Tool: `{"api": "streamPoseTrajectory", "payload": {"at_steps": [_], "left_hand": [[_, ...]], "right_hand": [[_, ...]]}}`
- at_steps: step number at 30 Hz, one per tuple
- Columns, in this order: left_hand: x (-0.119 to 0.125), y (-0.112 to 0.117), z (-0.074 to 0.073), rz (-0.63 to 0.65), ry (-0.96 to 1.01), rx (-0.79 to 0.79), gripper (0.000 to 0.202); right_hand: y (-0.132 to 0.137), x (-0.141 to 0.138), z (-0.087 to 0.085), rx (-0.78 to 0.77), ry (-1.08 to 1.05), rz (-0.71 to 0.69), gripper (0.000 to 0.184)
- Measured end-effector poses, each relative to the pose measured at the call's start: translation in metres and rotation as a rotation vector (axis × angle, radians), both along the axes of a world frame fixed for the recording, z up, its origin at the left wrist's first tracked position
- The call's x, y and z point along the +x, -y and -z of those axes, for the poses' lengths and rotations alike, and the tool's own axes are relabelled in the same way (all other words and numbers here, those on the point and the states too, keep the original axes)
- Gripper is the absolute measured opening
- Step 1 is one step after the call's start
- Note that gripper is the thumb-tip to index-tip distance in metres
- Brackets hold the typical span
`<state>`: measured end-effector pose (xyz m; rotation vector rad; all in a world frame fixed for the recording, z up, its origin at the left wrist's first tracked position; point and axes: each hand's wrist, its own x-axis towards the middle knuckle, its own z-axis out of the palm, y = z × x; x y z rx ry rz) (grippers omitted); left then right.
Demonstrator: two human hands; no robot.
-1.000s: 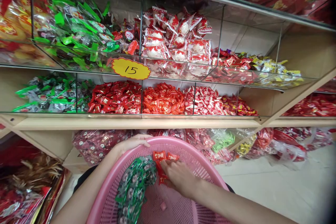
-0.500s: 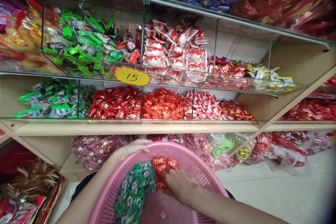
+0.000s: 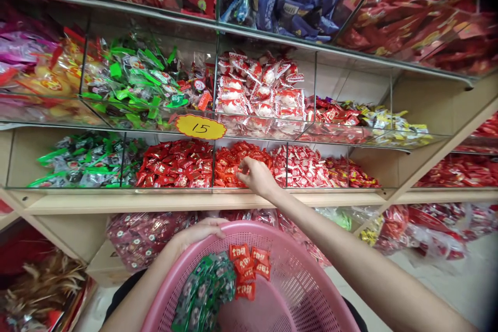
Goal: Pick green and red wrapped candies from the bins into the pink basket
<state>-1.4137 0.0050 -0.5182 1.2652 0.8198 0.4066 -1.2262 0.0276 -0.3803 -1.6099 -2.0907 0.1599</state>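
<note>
My left hand (image 3: 206, 232) grips the far left rim of a pink plastic basket (image 3: 252, 228), fingers closed over the edge. Inside the basket, a pile of green-wrapped candies (image 3: 206, 290) lies at the left. Several red-orange wrapped candies (image 3: 245, 267) rest beside that pile, near the far wall. My right hand (image 3: 257, 174) is stretched out over the basket to the lower shelf, in front of a heap of matching red-orange candies (image 3: 233, 155). Its thumb and forefinger are bent with a gap between them, and no candy shows there; the other fingers are partly hidden.
Glass-divided shelves hold red candies (image 3: 175, 163), pink-and-white candies (image 3: 299, 163) and green packets (image 3: 85, 158). A yellow price tag (image 3: 201, 127) reading 15 hangs on the glass edge. Below the wooden ledge (image 3: 116, 202) lie bagged sweets (image 3: 143, 238). Feathery brown items (image 3: 50, 285) stand lower left.
My right hand has left the candies in the basket and moved up and forward to the red-orange heap on the shelf. My left hand stays on the rim. The view has tilted slightly upward.
</note>
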Motion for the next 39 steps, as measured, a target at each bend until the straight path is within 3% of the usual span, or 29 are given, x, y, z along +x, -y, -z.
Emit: {"api": "streamPoseTrajectory", "payload": {"at_steps": [6,11,14,19,22,24,27,31,33,39], "left_hand": [[0.0,0.002,-0.006,-0.004,-0.009,-0.014,0.043],[0.002,0.001,-0.007,-0.007,-0.003,-0.028,0.043],[0.002,0.0,-0.006,-0.021,-0.015,-0.019,0.044],[-0.001,-0.001,-0.003,0.001,0.03,-0.022,0.043],[-0.002,0.0,-0.001,0.007,0.038,-0.063,0.044],[-0.002,0.0,-0.001,0.001,0.032,-0.078,0.044],[0.0,0.0,0.0,0.006,0.028,-0.086,0.044],[0.003,-0.001,0.0,0.025,0.029,-0.067,0.045],[0.003,-0.001,0.0,0.03,0.028,-0.046,0.044],[0.0,-0.002,0.004,0.03,-0.002,-0.073,0.048]], "right_hand": [[-0.03,-0.016,0.01,-0.176,-0.108,0.228,0.023],[-0.041,-0.016,0.022,-0.196,-0.282,0.197,0.013],[-0.041,-0.014,0.019,-0.137,-0.367,0.129,0.011],[-0.013,0.004,-0.004,-0.008,-0.556,-0.028,0.014],[0.025,0.022,-0.005,-0.091,-0.66,-0.101,0.018],[0.054,0.034,0.011,-0.216,-0.661,-0.132,0.014],[0.094,0.049,0.054,-0.414,-0.602,-0.149,0.005],[0.126,0.057,0.106,-0.654,-0.559,-0.043,0.014],[0.134,0.056,0.117,-0.756,-0.587,0.015,0.016],[0.134,0.051,0.123,-0.887,-0.601,0.109,0.013]]}}
